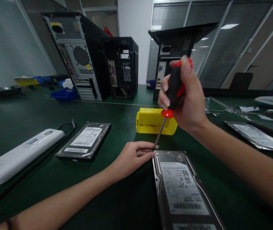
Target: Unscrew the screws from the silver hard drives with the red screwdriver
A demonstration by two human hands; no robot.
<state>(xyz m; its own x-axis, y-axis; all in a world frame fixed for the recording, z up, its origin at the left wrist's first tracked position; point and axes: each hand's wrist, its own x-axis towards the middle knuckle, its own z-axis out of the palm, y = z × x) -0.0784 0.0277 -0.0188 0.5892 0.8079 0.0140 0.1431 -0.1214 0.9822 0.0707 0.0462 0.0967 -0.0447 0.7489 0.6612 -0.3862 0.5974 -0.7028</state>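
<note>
My right hand (186, 92) is wrapped round the black and red handle of a screwdriver (174, 86), held above the table with the shaft slanting down to the left. Its tip ends at the far left corner of a hard drive (182, 185), which lies label up in front of me. At that same corner is my left hand (133, 156), its fingers pinched together around the screwdriver's tip. Whether a screw sits between those fingertips is hidden. Just behind the drive stands a yellow plastic bin (148, 123).
A second hard drive (85, 140) and a white power strip (23, 155) lie at the left. Another drive (258, 134) is at the right. Computer cases (79, 57) stand along the back, with a blue bin (64, 95) beside them.
</note>
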